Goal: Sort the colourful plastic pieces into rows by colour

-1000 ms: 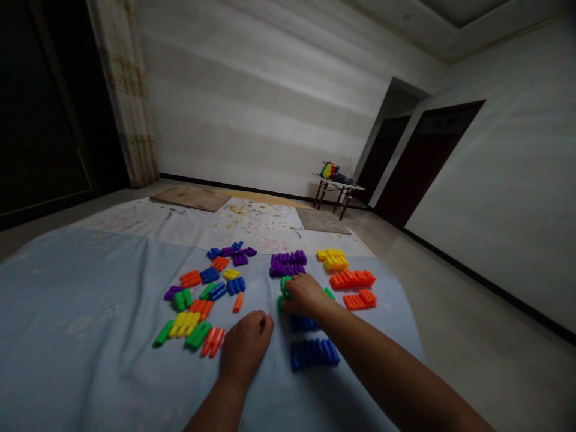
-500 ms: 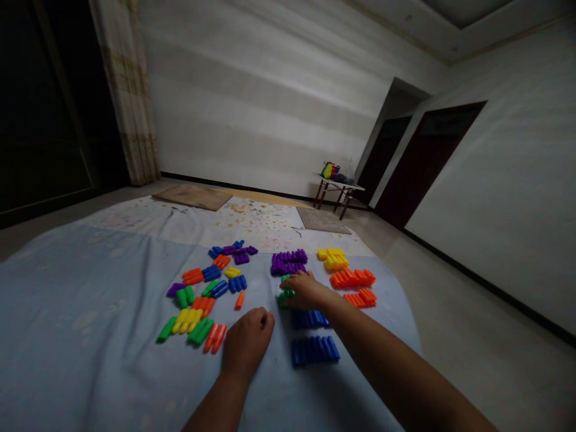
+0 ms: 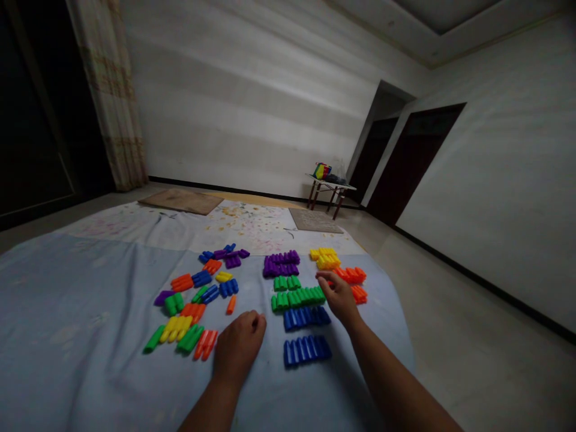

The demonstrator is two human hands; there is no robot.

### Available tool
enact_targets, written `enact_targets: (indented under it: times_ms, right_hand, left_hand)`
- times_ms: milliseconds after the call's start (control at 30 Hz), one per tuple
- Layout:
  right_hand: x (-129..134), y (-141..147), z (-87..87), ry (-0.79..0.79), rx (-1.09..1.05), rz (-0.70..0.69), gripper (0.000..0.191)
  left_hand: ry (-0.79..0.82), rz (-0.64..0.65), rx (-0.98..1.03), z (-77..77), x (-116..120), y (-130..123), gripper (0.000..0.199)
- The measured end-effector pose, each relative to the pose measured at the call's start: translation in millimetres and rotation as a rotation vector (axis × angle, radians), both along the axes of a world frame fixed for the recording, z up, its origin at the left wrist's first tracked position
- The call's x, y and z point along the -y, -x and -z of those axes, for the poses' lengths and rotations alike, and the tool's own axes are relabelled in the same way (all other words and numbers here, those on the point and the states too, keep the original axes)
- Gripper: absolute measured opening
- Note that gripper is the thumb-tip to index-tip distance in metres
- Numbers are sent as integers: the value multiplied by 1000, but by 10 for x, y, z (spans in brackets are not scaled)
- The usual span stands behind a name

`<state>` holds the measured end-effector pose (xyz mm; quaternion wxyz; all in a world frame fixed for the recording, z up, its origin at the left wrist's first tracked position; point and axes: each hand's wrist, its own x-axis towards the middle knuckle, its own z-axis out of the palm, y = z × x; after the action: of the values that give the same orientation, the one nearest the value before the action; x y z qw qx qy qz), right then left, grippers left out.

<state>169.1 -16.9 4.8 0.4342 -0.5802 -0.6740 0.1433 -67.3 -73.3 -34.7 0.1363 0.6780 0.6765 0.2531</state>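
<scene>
My left hand is closed and rests on the blue cloth, beside an orange-red group; whether anything is inside it is hidden. My right hand has its fingers apart and holds nothing, at the right end of a green row and partly over the orange rows. Purple rows lie behind the green ones, and blue rows are nearer me. Yellow rows sit at the back right. Mixed small groups, such as a yellow one, are scattered on the left.
The patterned cloth spreads across the surface. Two flat boards, a brown one and a greyish one, lie at its far edge. Beyond stands a small table bearing a colourful bag. A curtain hangs at left.
My right hand has moved right, off the green pieces, uncovering the green rows. My left hand keeps its closed pose. The whole view has shifted slightly.
</scene>
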Motion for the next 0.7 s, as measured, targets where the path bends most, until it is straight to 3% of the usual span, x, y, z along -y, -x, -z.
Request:
enact_targets:
  times_ms: [133, 233, 333, 533, 700]
  right_hand:
    - [128, -226, 294, -48, -106, 124, 29]
    - [200, -248, 397, -80, -75, 142, 27]
    - [249, -159, 345, -108, 16, 78, 23]
    - [274, 200, 100, -18, 262, -248, 21]
    - [214, 359, 90, 106, 446, -289, 18]
  left_hand:
    - [24, 0, 12, -16, -1, -2, 35]
    - [35, 2, 23, -15, -11, -5, 36]
    - [34, 0, 25, -12, -13, -3, 37]
    - [42, -6, 28, -33, 5, -2, 38]
    - [13, -3, 43, -33, 12, -1, 37]
